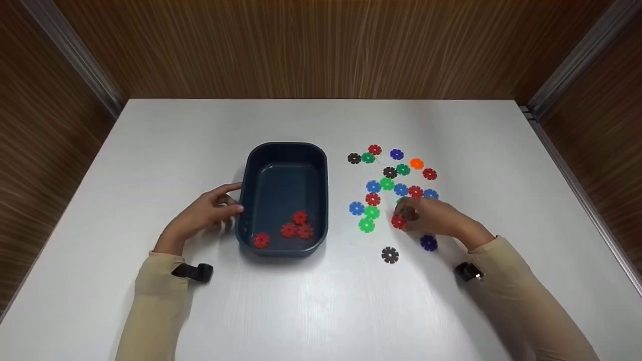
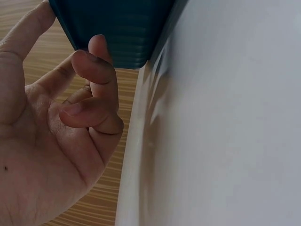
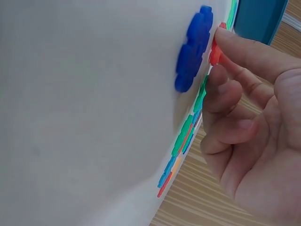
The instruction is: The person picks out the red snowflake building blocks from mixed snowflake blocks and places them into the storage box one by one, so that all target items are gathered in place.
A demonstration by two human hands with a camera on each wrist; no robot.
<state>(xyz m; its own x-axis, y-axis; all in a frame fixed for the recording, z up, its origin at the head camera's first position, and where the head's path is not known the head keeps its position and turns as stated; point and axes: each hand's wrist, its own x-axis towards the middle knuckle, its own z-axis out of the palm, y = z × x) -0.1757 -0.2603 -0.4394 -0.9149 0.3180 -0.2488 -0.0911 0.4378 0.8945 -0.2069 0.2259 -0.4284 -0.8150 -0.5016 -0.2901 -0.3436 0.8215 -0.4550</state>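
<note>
My right hand [image 1: 434, 215] pinches a red notched plastic disc [image 1: 398, 221] between thumb and index finger, low over the table; its other fingers are curled in. Beside that hand lies a dark blue disc [image 1: 429, 242], which looks large in the right wrist view. At the left, my left hand [image 1: 203, 215] touches the outer wall of a dark blue rectangular tub [image 1: 282, 252] with thumb and index finger, the remaining fingers loosely bent. Inside the tub several red discs [image 1: 289, 230] rest near its front end.
Several loose discs spread right of the tub, among them a light green disc [image 1: 366, 224], an orange disc [image 1: 417, 164] and a light blue disc [image 1: 356, 208]. A dark brown disc [image 1: 390, 255] lies nearer the front. Wood-grain panels [image 1: 321, 50] border the white table [image 1: 301, 311].
</note>
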